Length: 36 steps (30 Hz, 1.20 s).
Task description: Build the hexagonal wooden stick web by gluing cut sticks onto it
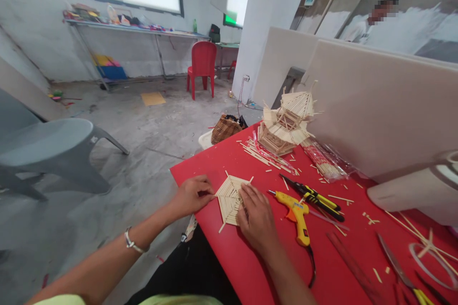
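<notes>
My left grip [193,194] pinches one corner of the stick panel [227,198] on the red bench [243,257]; my right grip [257,213] lies flat across it, unclenched. Visible rows look mostly filled, stick ends untrimmed; the covered side I can't judge.

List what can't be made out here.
Head view: part of the hexagonal pale wooden-stick panel, hidden under the right hand.
Head view: handle ends of the yellow-handled metal scissors, cut off by the bottom edge.
Head view: many small items on the long pale table, too tiny to identify.
</notes>
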Each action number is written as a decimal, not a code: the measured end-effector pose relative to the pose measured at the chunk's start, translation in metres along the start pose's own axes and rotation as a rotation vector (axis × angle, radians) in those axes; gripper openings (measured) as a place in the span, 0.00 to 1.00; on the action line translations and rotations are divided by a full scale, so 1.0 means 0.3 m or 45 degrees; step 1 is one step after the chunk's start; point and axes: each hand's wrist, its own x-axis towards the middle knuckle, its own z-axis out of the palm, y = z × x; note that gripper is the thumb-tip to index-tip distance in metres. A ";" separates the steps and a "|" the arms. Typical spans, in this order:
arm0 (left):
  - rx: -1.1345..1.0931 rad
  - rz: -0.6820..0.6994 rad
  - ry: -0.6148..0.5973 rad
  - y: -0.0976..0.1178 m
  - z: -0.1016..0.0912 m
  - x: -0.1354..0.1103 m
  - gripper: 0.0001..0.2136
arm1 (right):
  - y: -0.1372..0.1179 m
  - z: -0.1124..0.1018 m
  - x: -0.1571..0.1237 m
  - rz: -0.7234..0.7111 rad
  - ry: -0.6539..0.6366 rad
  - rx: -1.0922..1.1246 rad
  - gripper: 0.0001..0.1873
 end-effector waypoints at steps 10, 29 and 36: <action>-0.048 -0.109 -0.040 0.013 -0.008 0.008 0.06 | -0.001 0.001 0.001 0.007 0.012 0.001 0.24; -0.060 -0.131 -0.038 0.023 -0.010 0.011 0.07 | 0.000 0.002 0.001 -0.011 0.007 -0.008 0.24; -0.053 -0.123 -0.032 0.021 -0.009 0.010 0.06 | -0.001 0.001 0.001 -0.001 0.007 -0.011 0.24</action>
